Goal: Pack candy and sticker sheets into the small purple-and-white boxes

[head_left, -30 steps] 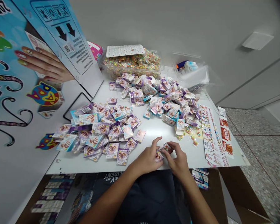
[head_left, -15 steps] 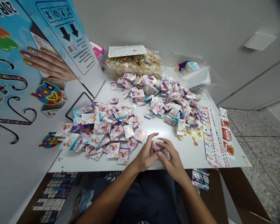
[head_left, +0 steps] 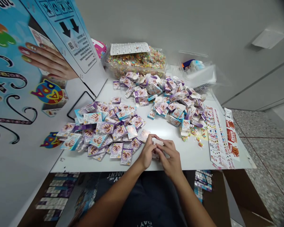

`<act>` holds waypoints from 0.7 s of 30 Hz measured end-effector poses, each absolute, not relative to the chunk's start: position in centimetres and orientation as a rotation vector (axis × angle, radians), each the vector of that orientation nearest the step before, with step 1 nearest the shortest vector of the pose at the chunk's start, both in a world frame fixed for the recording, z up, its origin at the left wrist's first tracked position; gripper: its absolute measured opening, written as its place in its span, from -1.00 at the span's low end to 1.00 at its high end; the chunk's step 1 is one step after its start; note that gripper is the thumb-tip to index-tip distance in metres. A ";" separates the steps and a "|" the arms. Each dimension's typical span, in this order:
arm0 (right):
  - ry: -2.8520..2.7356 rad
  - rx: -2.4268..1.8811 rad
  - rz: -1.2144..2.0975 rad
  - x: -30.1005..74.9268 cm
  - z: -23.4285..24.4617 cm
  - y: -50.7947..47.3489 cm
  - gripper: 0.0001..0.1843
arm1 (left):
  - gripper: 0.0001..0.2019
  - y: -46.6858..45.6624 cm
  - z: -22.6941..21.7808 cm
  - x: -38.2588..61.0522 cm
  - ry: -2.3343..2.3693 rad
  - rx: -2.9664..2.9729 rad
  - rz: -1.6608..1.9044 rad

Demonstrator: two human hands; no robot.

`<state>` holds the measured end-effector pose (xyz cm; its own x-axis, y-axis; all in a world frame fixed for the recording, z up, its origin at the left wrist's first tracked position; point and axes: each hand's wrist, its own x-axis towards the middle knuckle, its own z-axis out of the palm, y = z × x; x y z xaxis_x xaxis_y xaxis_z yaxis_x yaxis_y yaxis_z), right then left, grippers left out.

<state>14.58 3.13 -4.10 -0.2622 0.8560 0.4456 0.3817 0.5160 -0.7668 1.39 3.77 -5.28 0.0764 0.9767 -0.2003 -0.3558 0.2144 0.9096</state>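
Observation:
My left hand [head_left: 148, 152] and my right hand [head_left: 169, 156] meet at the near edge of the white table [head_left: 194, 156]. Both are closed round one small printed box [head_left: 155, 154], which is mostly hidden by the fingers. Just left of my hands lies a spread pile of flat closed small boxes [head_left: 104, 130] with a hand picture on purple and blue. Farther back sits a heap of open, unfolded boxes [head_left: 167, 101].
A clear tub of colourful small pieces [head_left: 137, 63] stands at the back, with a white sheet on top. Sticker strips [head_left: 217, 135] lie along the table's right edge. A large printed cardboard display [head_left: 21, 78] leans at the left. Loose colourful bits [head_left: 194, 135] lie nearby.
My hands have shifted slightly left and drawn closer together round the small box, covering more of it. The view has tilted a little.

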 end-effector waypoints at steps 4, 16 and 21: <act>-1.852 -0.971 0.619 14.2 -4.6 3.4 -0.50 | -0.54 3.8 -4.9 1.7 0.979 0.751 1.219; -1.332 -1.290 1.216 14.0 -3.8 3.6 -0.83 | -0.40 2.8 -6.1 2.0 0.977 0.857 1.133; -1.669 -1.106 0.823 14.3 -4.1 3.0 -0.88 | -0.40 2.9 -5.8 1.8 1.005 0.886 1.173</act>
<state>14.28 3.05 -4.13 -0.1525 0.9295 0.3358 0.2992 0.3673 -0.8807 1.75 2.93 -5.75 0.0905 0.9836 -0.1557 -0.3051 0.1762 0.9359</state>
